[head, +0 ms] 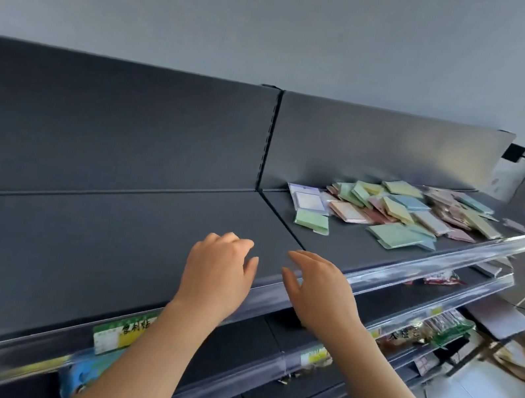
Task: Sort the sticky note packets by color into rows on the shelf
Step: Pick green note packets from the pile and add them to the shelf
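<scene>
A loose pile of sticky note packets (405, 207) in green, yellow, blue, pink and white lies on the right section of the dark top shelf (91, 239). One green packet (312, 221) sits apart at the pile's near left. Both my hands hover over the shelf's front edge, well left of the pile. My left hand (217, 271) holds nothing, fingers loosely bent. My right hand (312, 285) is beside it, fingers relaxed, also holding nothing.
A clear plastic price rail (452, 258) runs along the shelf's front. Lower shelves hold snack packets (434, 326) and price labels (120, 331). A small table (501, 318) stands at the right, beside the floor. A grey wall rises behind the shelf.
</scene>
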`<action>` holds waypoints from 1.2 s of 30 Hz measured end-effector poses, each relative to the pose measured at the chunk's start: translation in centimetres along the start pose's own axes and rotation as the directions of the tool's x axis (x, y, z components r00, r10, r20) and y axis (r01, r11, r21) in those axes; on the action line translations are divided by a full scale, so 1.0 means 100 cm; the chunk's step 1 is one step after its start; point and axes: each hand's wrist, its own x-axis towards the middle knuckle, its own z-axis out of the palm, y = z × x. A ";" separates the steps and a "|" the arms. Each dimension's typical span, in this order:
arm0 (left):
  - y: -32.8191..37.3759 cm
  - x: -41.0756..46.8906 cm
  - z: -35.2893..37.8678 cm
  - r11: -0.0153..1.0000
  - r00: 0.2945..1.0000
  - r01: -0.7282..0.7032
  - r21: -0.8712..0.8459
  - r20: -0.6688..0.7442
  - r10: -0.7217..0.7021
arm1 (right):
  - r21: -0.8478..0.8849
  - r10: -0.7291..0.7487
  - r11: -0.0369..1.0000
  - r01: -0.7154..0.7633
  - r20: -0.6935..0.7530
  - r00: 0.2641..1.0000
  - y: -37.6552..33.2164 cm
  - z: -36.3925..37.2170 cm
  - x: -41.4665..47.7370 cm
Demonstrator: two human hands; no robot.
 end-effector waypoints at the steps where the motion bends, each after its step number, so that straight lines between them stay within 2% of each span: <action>1: 0.009 0.006 0.006 1.000 1.000 -0.003 -0.003 0.010 0.003 | 0.009 0.016 1.000 -0.016 0.004 1.000 0.013 -0.002 0.002; 7: 0.051 0.056 0.040 0.999 0.998 -0.041 -0.023 0.055 0.042 | -0.031 0.118 0.993 -0.117 0.014 0.993 0.081 -0.011 0.025; 14: 0.081 0.131 0.088 0.999 0.990 -0.037 0.005 0.135 0.036 | -0.064 0.122 0.991 -0.122 0.007 0.992 0.145 -0.018 0.077; 18: 0.086 0.171 0.114 0.999 0.975 -0.002 0.044 0.223 -0.008 | -0.056 0.173 0.984 -0.172 0.013 0.985 0.183 -0.019 0.110; 24: 0.091 0.208 0.141 0.991 0.924 0.065 0.119 0.368 -0.105 | -0.049 0.162 0.986 -0.162 -0.006 0.987 0.231 -0.010 0.144; 28: 0.099 0.217 0.150 0.978 0.909 0.078 0.191 0.389 -0.148 | -0.153 0.175 0.973 -0.170 0.020 0.984 0.264 -0.004 0.160; 30: 0.104 0.217 0.150 0.969 0.903 0.134 0.207 0.377 -0.206 | -0.198 0.190 0.965 -0.174 0.066 0.980 0.279 0.000 0.165; 32: 0.110 0.214 0.147 0.954 0.886 0.229 0.193 0.366 -0.287 | -0.167 0.180 0.972 -0.163 0.091 0.979 0.290 0.004 0.167; 36: 0.130 0.211 0.147 0.937 0.864 0.330 0.110 0.364 -0.347 | -0.082 0.064 0.995 -0.055 0.103 0.993 0.311 -0.001 0.172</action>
